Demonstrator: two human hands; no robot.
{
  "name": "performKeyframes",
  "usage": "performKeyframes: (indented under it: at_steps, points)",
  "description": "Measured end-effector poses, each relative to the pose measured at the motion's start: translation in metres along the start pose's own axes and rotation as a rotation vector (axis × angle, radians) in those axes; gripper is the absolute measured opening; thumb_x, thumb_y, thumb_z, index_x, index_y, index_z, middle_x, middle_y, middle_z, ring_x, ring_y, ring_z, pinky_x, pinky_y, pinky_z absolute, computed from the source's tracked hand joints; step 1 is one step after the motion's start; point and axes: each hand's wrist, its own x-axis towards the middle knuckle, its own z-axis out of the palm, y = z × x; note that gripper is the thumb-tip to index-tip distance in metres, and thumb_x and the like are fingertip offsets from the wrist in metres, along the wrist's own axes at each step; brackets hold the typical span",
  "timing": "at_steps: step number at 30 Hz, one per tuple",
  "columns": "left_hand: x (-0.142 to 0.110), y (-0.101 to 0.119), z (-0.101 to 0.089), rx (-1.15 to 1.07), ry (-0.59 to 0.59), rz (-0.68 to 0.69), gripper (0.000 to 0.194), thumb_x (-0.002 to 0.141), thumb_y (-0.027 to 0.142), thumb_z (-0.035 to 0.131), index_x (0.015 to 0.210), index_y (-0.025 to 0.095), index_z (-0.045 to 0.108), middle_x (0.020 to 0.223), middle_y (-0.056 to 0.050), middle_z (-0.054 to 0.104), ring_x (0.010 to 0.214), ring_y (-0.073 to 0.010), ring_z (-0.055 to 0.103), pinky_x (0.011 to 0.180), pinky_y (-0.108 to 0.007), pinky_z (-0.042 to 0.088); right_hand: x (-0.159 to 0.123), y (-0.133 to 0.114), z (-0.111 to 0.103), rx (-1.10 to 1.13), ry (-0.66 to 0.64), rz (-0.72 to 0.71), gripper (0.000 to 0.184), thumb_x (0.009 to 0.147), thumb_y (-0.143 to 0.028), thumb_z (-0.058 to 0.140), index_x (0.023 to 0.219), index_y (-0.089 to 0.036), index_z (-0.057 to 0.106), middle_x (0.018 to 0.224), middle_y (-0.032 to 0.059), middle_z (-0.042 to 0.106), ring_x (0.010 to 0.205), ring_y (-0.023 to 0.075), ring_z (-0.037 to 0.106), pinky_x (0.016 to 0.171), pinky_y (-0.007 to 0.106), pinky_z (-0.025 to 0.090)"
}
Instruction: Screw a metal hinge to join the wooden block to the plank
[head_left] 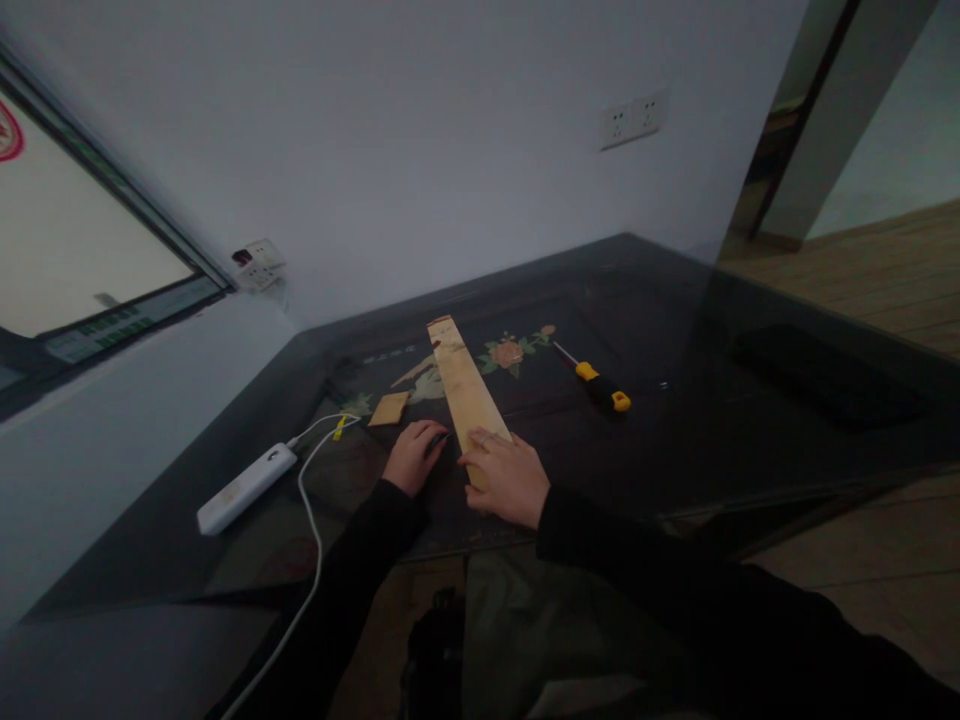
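Note:
A long, narrow wooden board point(469, 385) lies on the dark table, running away from me, with reddish-brown marks at its far end. My right hand point(511, 478) grips its near end, fingers over the top and along the left edge. To the left of the board, my left hand point(415, 456) is closed, with a small dark object at its fingertips that I cannot make out. A small flat wooden piece point(389, 409) lies just beyond that hand. On the right rests a yellow-and-black screwdriver point(600, 386), its shaft pointing away to the left.
The dark table point(645, 460) has a painted flower design point(507, 353). A white power strip point(247, 488) lies at the left, and its white cable point(318, 550) trails off the front edge. A dark flat object point(825, 377) lies at the right. The wall stands behind.

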Motion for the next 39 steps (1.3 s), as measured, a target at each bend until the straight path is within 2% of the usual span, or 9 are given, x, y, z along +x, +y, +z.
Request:
performKeyframes:
  at_steps: [9,17,23,26,29,31,34,37,39]
  points:
    - [0.003,-0.003,0.001,0.092,-0.018,-0.039,0.014,0.085,0.018,0.053,0.097,0.018,0.059,0.1,-0.008,0.064,0.097,-0.0242,0.058,0.085,-0.038,0.046,0.016,-0.006,0.02,0.016,0.023,-0.012,0.037,0.075,-0.038,0.059,0.108,-0.025,0.069,0.139,0.0102,0.053,0.133,0.024,0.043,0.105,0.046,0.031]
    - [0.004,-0.004,0.003,0.071,-0.009,-0.071,0.014,0.087,0.02,0.051,0.099,0.018,0.057,0.099,-0.008,0.062,0.096,-0.0235,0.058,0.084,-0.036,0.044,0.028,0.001,0.016,-0.001,-0.01,-0.025,0.037,0.075,-0.039,0.061,0.107,-0.026,0.07,0.14,0.0085,0.053,0.132,0.0236,0.045,0.104,0.042,0.034]
    - [0.006,-0.003,0.003,0.1,-0.017,-0.111,0.017,0.084,0.018,0.051,0.099,0.019,0.058,0.101,-0.009,0.062,0.099,-0.0244,0.058,0.085,-0.037,0.044,0.033,0.002,0.016,-0.03,-0.033,-0.025,0.038,0.075,-0.04,0.063,0.109,-0.025,0.069,0.14,0.0081,0.053,0.132,0.0257,0.044,0.106,0.044,0.035]
    - [0.007,-0.001,0.003,0.09,-0.009,-0.117,0.018,0.086,0.021,0.051,0.102,0.019,0.058,0.103,-0.009,0.063,0.101,-0.025,0.058,0.086,-0.038,0.044,0.033,0.002,0.015,-0.032,-0.067,-0.032,0.043,0.079,-0.042,0.061,0.118,-0.025,0.065,0.143,0.0089,0.049,0.136,0.0259,0.04,0.11,0.05,0.029]
    - [0.007,-0.007,0.002,0.024,0.06,-0.155,0.019,0.088,0.026,0.05,0.104,0.019,0.057,0.102,-0.009,0.063,0.096,-0.0234,0.06,0.085,-0.037,0.045,0.035,0.006,0.008,-0.008,-0.141,-0.083,0.061,0.084,-0.057,0.052,0.136,-0.026,0.05,0.149,0.011,0.042,0.14,0.0303,0.033,0.11,0.064,0.02]
    - [0.008,-0.019,-0.001,-0.041,0.132,-0.198,0.019,0.089,0.028,0.048,0.103,0.018,0.057,0.099,-0.008,0.064,0.09,-0.0213,0.061,0.084,-0.036,0.046,0.038,0.014,-0.004,0.022,-0.165,-0.099,0.069,0.085,-0.064,0.046,0.142,-0.026,0.042,0.152,0.0114,0.038,0.141,0.0329,0.029,0.107,0.068,0.021]
    - [0.01,-0.046,-0.006,-0.071,0.248,-0.273,0.021,0.088,0.025,0.046,0.102,0.017,0.059,0.099,-0.009,0.063,0.092,-0.0214,0.06,0.087,-0.036,0.048,0.04,0.043,-0.032,-0.021,-0.05,-0.038,0.064,0.088,-0.061,0.043,0.141,-0.024,0.044,0.151,0.0114,0.039,0.142,0.0324,0.029,0.107,0.064,0.027]
    - [0.013,-0.073,-0.007,-0.012,0.28,-0.331,0.025,0.087,0.026,0.046,0.103,0.018,0.063,0.103,-0.01,0.063,0.101,-0.0242,0.059,0.094,-0.04,0.046,0.03,0.088,-0.063,-0.217,0.088,0.103,0.051,0.09,-0.046,0.049,0.136,-0.023,0.05,0.146,0.0126,0.045,0.138,0.0326,0.033,0.107,0.059,0.031]
    - [0.017,-0.087,-0.005,0.034,0.248,-0.361,0.028,0.086,0.027,0.048,0.107,0.019,0.066,0.111,-0.01,0.063,0.108,-0.0256,0.057,0.099,-0.043,0.044,0.019,0.118,-0.079,-0.376,0.144,0.259,0.051,0.089,-0.037,0.052,0.137,-0.019,0.05,0.139,0.017,0.049,0.131,0.0349,0.041,0.101,0.055,0.038]
